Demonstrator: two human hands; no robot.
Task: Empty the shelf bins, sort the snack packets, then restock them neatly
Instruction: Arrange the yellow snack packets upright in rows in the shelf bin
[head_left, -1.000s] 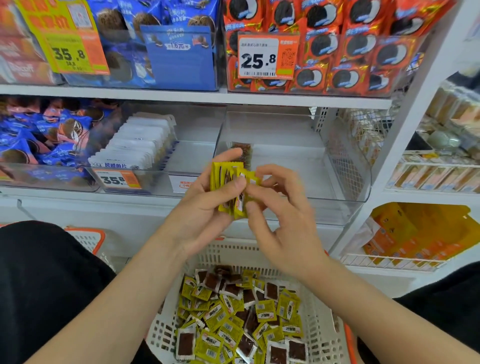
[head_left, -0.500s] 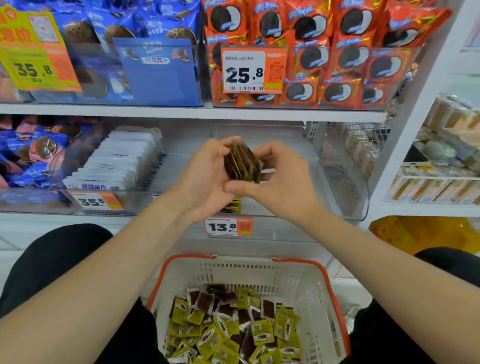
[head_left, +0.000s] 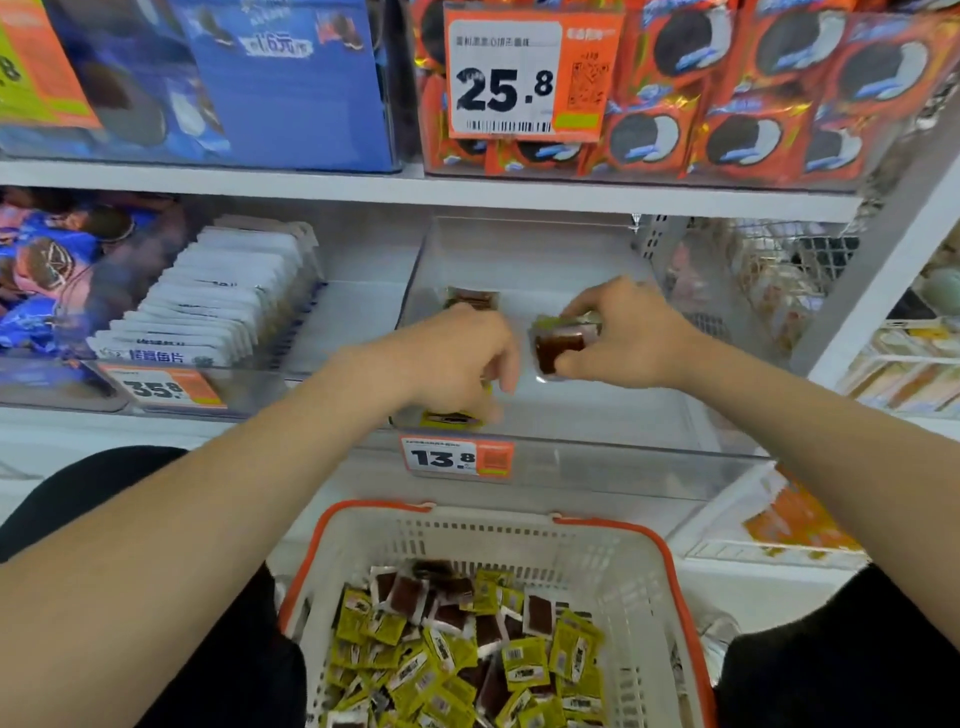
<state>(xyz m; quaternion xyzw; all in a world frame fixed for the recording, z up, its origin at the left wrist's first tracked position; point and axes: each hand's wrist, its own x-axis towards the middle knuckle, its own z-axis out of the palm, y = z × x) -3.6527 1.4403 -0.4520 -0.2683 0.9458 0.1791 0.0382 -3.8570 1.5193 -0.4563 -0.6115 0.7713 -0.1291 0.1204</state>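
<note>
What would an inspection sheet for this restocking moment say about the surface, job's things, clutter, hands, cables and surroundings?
Surface: clear bin on the middle shelf, price tag on its front.
Job's things: back packets stand in a small stack at the bin's rear; front packets lie under the left hand; loose packets are piled in the basket.
Clutter: nothing seen.
Hands: left hand is curled over the front packets, grip hidden; right hand pinches a held stack inside the bin.
Cables: nothing seen.
Surroundings: white packets in the neighbouring bin; orange biscuit packs on the shelf above.
</note>
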